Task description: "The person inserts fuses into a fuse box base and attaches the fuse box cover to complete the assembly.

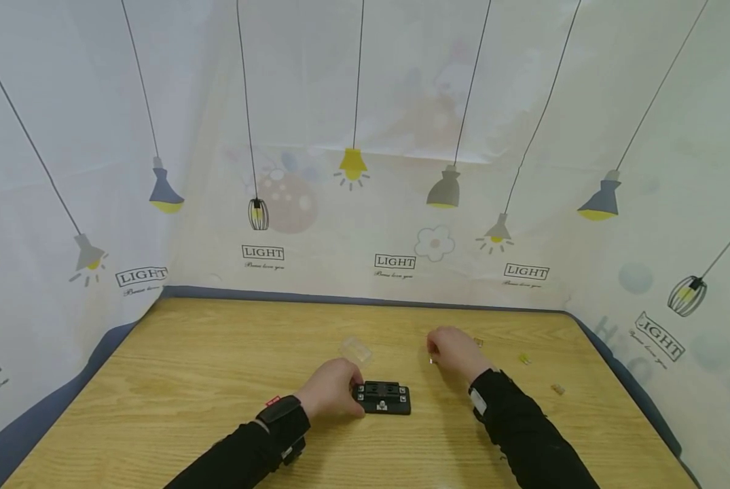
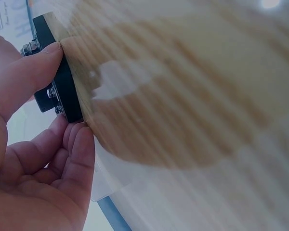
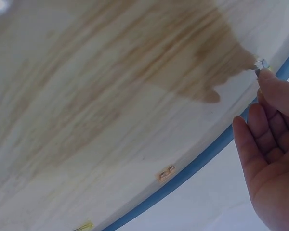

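Note:
My left hand (image 1: 334,388) grips the left end of a black terminal block (image 1: 381,398) with metal screws along its edges. In the left wrist view the thumb and fingers hold opposite edges of the block (image 2: 67,89), which lies on the tabletop. To the right, over the table, my right hand (image 1: 454,352) pinches a small shiny metal piece (image 3: 257,71) between thumb and fingertips. Its kind cannot be told, as the fingers hide most of it. Just beyond the left hand lies a clear plastic cover (image 1: 356,350).
On the wooden table (image 1: 218,353), small loose parts lie right of the right hand: a coppery piece (image 3: 166,173), a yellow piece (image 1: 525,358) and a tan piece (image 1: 557,389). A white sheet (image 1: 316,272) printed with lamps stands behind the table and along both sides.

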`<act>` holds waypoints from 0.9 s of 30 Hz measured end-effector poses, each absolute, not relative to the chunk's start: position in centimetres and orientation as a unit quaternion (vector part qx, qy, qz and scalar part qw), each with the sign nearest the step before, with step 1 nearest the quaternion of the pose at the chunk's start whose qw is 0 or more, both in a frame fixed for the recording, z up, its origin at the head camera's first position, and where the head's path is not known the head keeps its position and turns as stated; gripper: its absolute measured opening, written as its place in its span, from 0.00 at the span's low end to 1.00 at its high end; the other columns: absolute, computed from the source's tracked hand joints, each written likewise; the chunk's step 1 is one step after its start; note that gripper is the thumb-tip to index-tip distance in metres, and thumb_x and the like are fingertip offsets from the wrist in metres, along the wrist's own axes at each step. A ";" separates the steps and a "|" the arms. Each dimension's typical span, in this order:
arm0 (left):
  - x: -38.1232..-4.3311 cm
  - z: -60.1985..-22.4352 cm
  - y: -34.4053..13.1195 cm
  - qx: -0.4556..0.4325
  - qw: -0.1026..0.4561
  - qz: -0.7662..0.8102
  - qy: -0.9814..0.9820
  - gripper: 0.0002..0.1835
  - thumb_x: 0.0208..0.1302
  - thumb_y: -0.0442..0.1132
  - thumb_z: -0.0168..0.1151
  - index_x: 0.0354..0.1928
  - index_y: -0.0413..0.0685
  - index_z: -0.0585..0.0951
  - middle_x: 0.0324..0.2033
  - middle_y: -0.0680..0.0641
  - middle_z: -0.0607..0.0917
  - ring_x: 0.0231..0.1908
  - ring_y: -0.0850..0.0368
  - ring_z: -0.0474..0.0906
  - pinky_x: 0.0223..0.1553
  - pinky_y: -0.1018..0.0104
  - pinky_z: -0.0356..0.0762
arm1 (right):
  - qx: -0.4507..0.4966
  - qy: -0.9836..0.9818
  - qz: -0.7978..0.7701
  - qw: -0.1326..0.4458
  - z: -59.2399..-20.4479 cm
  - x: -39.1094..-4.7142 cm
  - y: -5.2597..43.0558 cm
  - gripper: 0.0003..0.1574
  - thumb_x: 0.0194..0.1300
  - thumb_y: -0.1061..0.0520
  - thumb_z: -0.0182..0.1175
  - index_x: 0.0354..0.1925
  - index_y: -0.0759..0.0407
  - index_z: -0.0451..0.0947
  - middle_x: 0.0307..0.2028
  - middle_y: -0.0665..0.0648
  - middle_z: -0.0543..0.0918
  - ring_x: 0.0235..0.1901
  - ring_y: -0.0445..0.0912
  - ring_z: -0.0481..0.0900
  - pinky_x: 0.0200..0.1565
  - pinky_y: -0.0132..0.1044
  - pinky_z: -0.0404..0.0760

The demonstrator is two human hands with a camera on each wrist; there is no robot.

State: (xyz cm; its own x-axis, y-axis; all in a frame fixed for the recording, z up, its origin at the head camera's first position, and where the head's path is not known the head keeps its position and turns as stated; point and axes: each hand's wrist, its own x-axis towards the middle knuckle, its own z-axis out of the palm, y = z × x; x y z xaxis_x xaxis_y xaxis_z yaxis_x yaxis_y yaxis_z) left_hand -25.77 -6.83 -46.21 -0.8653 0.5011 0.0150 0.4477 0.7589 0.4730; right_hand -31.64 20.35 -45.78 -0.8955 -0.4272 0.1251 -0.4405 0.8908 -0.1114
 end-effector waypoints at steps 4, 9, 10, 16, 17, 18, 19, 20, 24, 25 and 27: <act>-25.7 -46.2 -6.9 0.257 0.054 0.237 0.935 0.23 0.33 0.49 0.75 0.35 0.48 0.82 0.31 0.56 0.78 0.32 0.63 0.70 0.40 0.64 0.71 | 0.222 -0.971 0.073 0.042 -45.7 -31.7 20.5 0.07 0.52 0.62 0.62 0.25 0.53 0.73 0.23 0.48 0.70 0.26 0.43 0.66 0.33 0.39 0.70; -25.7 -46.1 -6.9 0.251 0.058 0.238 0.936 0.23 0.33 0.50 0.75 0.35 0.48 0.82 0.31 0.56 0.78 0.32 0.62 0.70 0.40 0.63 0.70 | 0.218 -0.972 0.084 0.033 -45.5 -31.6 20.5 0.08 0.52 0.61 0.63 0.25 0.52 0.73 0.23 0.47 0.70 0.26 0.43 0.66 0.33 0.39 0.70; -25.7 -46.1 -6.9 0.250 0.059 0.239 0.936 0.23 0.33 0.50 0.75 0.35 0.48 0.82 0.31 0.56 0.78 0.32 0.62 0.70 0.40 0.63 0.70 | 0.217 -0.972 0.087 0.032 -45.5 -31.5 20.5 0.08 0.52 0.61 0.63 0.25 0.52 0.73 0.23 0.47 0.71 0.26 0.43 0.66 0.33 0.39 0.70; -25.8 -46.4 -7.0 0.252 0.060 0.239 0.936 0.23 0.33 0.50 0.75 0.35 0.48 0.82 0.31 0.56 0.78 0.32 0.63 0.70 0.40 0.64 0.70 | 0.213 -0.970 0.110 0.030 -45.0 -31.1 20.2 0.07 0.54 0.61 0.62 0.27 0.50 0.73 0.25 0.46 0.71 0.26 0.42 0.67 0.34 0.39 0.70; -25.8 -46.4 -7.0 0.255 0.058 0.240 0.935 0.23 0.33 0.50 0.75 0.35 0.48 0.82 0.31 0.56 0.78 0.32 0.63 0.70 0.40 0.64 0.71 | 0.213 -0.970 0.114 0.032 -44.9 -31.1 20.1 0.07 0.54 0.61 0.62 0.27 0.50 0.73 0.25 0.46 0.72 0.27 0.42 0.67 0.34 0.39 0.70; -25.8 -46.5 -7.0 0.257 0.056 0.239 0.935 0.24 0.33 0.50 0.75 0.36 0.48 0.82 0.31 0.56 0.78 0.32 0.63 0.70 0.40 0.64 0.71 | 0.213 -0.970 0.117 0.035 -44.8 -31.0 20.0 0.07 0.54 0.61 0.62 0.27 0.50 0.74 0.25 0.46 0.72 0.27 0.42 0.67 0.34 0.39 0.70; -25.8 -46.5 -7.0 0.260 0.053 0.239 0.934 0.24 0.33 0.50 0.75 0.36 0.48 0.82 0.31 0.56 0.78 0.32 0.63 0.70 0.40 0.64 0.71 | 0.212 -0.969 0.118 0.036 -44.7 -31.0 19.9 0.07 0.54 0.61 0.62 0.27 0.50 0.74 0.25 0.46 0.72 0.27 0.42 0.68 0.34 0.39 0.70; -25.8 -46.5 -7.0 0.261 0.051 0.239 0.934 0.24 0.34 0.49 0.75 0.36 0.48 0.82 0.31 0.56 0.78 0.32 0.63 0.71 0.40 0.64 0.71 | 0.213 -0.969 0.120 0.038 -44.6 -31.0 19.9 0.07 0.55 0.61 0.62 0.27 0.50 0.74 0.25 0.46 0.72 0.27 0.42 0.68 0.34 0.39 0.71; -25.9 -46.6 -7.0 0.265 0.047 0.238 0.933 0.24 0.34 0.50 0.75 0.36 0.48 0.82 0.32 0.55 0.79 0.33 0.63 0.71 0.40 0.64 0.71 | 0.211 -0.969 0.121 0.038 -44.2 -30.8 19.5 0.07 0.55 0.58 0.63 0.27 0.49 0.74 0.25 0.45 0.72 0.27 0.41 0.68 0.34 0.39 0.71; -25.9 -46.6 -7.0 0.265 0.047 0.238 0.933 0.23 0.34 0.50 0.75 0.36 0.48 0.82 0.31 0.56 0.78 0.32 0.63 0.71 0.40 0.64 0.71 | 0.211 -0.969 0.122 0.036 -44.1 -30.8 19.5 0.06 0.56 0.58 0.63 0.27 0.49 0.74 0.25 0.45 0.72 0.27 0.41 0.68 0.34 0.38 0.70; -26.0 -46.6 -7.0 0.263 0.048 0.237 0.934 0.23 0.34 0.50 0.75 0.36 0.48 0.82 0.32 0.56 0.78 0.33 0.63 0.70 0.40 0.64 0.71 | 0.212 -0.969 0.125 0.035 -43.9 -30.6 19.3 0.06 0.56 0.57 0.63 0.28 0.49 0.74 0.25 0.45 0.72 0.27 0.40 0.68 0.34 0.38 0.70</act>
State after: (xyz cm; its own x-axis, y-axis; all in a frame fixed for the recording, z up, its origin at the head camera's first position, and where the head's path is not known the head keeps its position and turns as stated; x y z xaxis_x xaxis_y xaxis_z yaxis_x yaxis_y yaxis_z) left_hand -26.00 -7.01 -46.63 -0.8573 0.5135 0.0357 0.4683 0.7493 0.4682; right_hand -30.64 19.28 -43.87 -0.9080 -0.4011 0.1208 -0.4186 0.8795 -0.2265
